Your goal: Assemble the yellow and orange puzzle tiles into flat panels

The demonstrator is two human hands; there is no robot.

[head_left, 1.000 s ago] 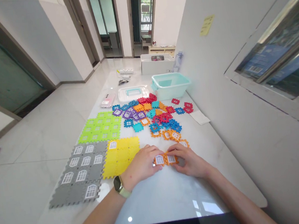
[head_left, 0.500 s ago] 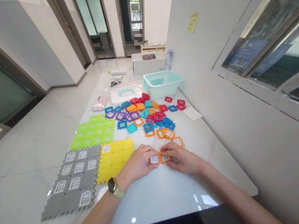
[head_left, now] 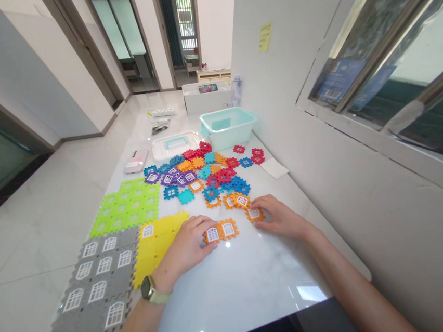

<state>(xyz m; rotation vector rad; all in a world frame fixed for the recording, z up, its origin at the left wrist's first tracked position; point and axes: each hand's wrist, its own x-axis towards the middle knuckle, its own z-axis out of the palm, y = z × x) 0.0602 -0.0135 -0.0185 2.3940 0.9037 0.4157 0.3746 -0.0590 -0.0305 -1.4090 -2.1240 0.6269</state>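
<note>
Two orange window tiles joined into a pair (head_left: 220, 231) lie flat on the white table (head_left: 236, 284). My left hand (head_left: 184, 248), with a watch on the wrist, rests on the pair's left end with fingers curled on it. Further right, my right hand (head_left: 279, 218) pinches another single orange window tile (head_left: 254, 214) on the table. A heap of loose coloured tiles (head_left: 206, 172) lies just beyond both hands.
Assembled mats lie at the left: grey (head_left: 95, 282), yellow (head_left: 156, 242) and lime green (head_left: 125, 206). Further back stand a mint tub (head_left: 227, 126), its clear lid (head_left: 175, 144), a pink phone (head_left: 136, 161) and a white box (head_left: 207, 95). A wall runs along the right.
My right hand let go of the joined orange pair and moved right and away to a single orange tile. The left hand stays on the pair. The camera swung to the right.
</note>
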